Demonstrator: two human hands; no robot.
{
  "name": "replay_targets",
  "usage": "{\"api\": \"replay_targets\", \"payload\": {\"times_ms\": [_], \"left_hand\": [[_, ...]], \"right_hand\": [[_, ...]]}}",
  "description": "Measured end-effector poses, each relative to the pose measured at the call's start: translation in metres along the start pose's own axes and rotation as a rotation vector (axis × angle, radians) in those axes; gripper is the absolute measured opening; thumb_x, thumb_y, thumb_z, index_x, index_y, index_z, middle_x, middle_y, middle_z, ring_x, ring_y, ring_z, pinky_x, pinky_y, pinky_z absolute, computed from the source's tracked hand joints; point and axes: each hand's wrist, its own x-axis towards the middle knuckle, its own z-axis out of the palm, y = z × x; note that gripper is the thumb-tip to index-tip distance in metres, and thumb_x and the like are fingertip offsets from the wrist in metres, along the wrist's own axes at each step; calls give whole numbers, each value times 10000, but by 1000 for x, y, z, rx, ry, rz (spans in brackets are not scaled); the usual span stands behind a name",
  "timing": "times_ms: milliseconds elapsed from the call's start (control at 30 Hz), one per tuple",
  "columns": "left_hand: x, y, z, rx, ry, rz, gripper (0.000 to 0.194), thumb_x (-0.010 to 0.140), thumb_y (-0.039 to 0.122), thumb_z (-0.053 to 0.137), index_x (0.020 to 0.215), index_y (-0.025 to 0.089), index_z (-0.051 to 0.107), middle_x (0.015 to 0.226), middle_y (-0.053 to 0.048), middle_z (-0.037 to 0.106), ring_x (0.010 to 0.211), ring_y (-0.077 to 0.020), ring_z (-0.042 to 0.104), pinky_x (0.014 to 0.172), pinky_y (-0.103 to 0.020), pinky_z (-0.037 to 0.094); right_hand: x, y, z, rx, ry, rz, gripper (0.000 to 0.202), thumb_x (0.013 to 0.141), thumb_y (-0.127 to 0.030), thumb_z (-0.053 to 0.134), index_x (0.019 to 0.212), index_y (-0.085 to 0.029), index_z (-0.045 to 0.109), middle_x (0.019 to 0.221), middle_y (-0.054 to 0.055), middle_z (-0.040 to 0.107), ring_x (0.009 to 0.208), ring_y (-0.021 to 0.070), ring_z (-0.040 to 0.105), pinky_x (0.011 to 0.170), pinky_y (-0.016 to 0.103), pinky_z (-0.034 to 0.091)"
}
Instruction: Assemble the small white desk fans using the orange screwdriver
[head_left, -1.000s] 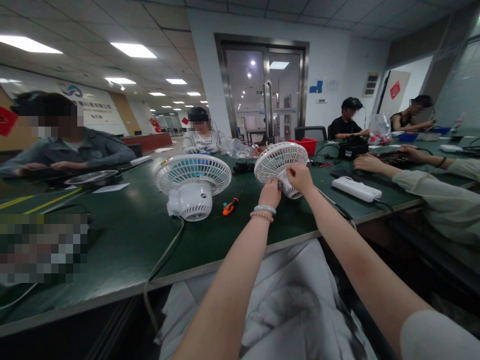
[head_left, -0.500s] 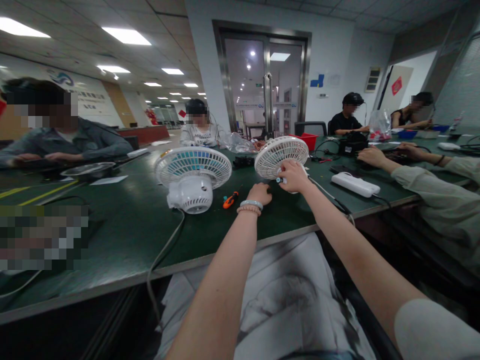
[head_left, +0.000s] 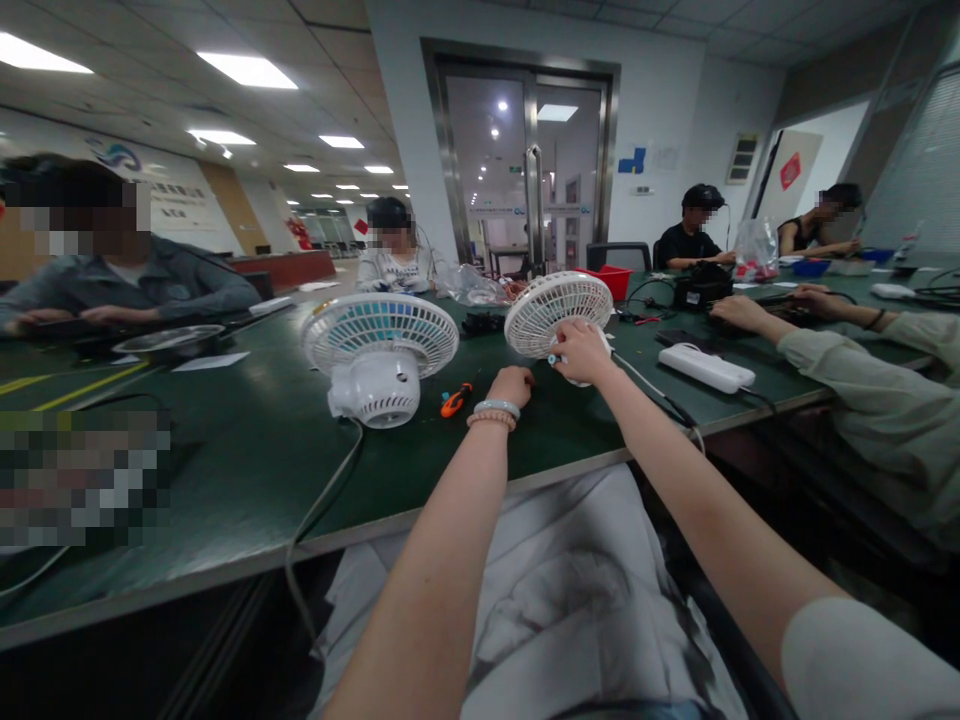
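My right hand is closed at the back of a small white fan, fingers against its housing. From between these fingers pokes a small object with a light blue end; the rest of it is hidden. Left of it, my left hand rests low over the table with curled fingers, a bracelet and beads at the wrist. What it holds, if anything, is hidden. An orange and black hand tool lies to its left. Beyond that stands a second white fan, its motor housing toward me.
On the green table, a cord hangs over the front edge from the left fan. A white power strip lies to the right, near another person's hands. A red bin stands behind. Other people sit around the table.
The whole view has slid slightly left. Both hands and the fans keep about the same places relative to each other.
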Motion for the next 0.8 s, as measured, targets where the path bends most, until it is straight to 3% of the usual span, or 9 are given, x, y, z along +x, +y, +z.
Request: {"api": "replay_targets", "payload": {"times_ms": [200, 467, 633, 800], "left_hand": [[-1, 2, 3, 16, 32, -2, 283, 746, 108, 428, 890, 179, 660, 894, -96, 644, 885, -199, 591, 828, -312, 444], [1, 9, 3, -128, 280, -63, 205, 777, 122, 430, 878, 148, 606, 874, -104, 591, 817, -176, 573, 805, -306, 448], [2, 15, 4, -272, 380, 7, 137, 769, 135, 468, 848, 150, 579, 838, -68, 604, 810, -153, 563, 790, -289, 454], [1, 22, 4, -382, 400, 73, 110, 763, 150, 492, 834, 160, 575, 856, -39, 619, 815, -129, 569, 790, -263, 460]], "right_hand": [[0, 0, 0, 0, -9, 8, 237, 753, -369, 535, 855, -229, 698, 1049, 91, 486, 994, 274, 343, 792, 414, 284], [-1, -2, -2, 10, -9, 20, 224, 753, -353, 539, 842, -222, 697, 1038, 92, 491, 981, 271, 349, 793, 413, 289], [-1, -2, -1, 22, 2, 23, 218, 746, -362, 544, 820, -226, 697, 1027, 85, 493, 974, 264, 347, 791, 406, 282], [-1, -1, 1, 31, 9, 20, 212, 742, -370, 546, 807, -236, 697, 1010, 78, 496, 959, 257, 347, 774, 395, 278]]}}
